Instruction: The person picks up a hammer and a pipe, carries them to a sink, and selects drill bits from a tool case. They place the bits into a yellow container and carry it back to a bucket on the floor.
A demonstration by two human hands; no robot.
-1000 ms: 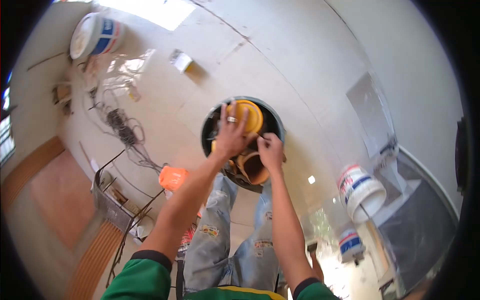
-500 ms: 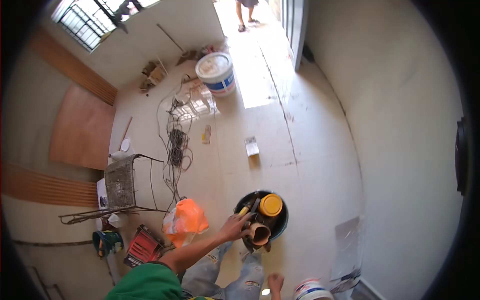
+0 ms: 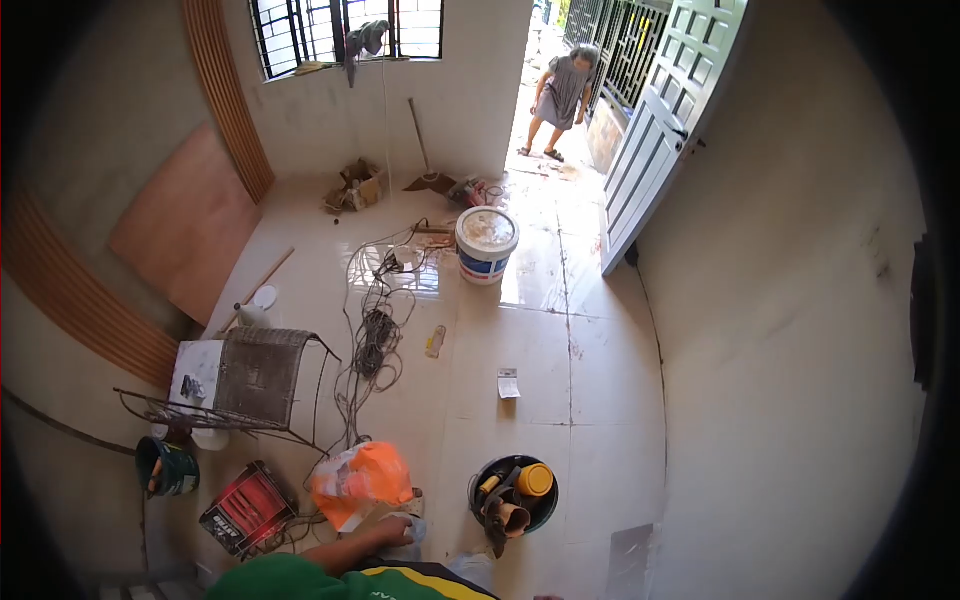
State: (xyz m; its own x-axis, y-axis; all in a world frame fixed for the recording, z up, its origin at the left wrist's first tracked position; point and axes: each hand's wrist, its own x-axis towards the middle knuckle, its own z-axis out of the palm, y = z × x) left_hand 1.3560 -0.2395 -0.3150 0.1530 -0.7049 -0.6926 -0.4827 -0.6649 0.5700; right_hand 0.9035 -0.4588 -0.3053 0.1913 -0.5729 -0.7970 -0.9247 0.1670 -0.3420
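Note:
My left hand rests on my jeans at the knee, beside an orange plastic bag; its fingers are too small and partly hidden to read. Only a sliver of my right hand shows at the bottom edge. A black bucket stands on the floor in front of me, to the right of my left hand. In it are a container with a yellow lid, a brown open-ended tube and a tool with a yellow handle. Neither hand touches the bucket.
A red and black machine, a green bucket and a metal-framed chair are at left. Tangled cable crosses the tiles. A large white pail stands near the open door. Outside, a person bends forward.
My left hand has left the black bucket and moved left to my knee. My right hand has nearly dropped out of view. The view has tilted up, showing more of the doorway and the person.

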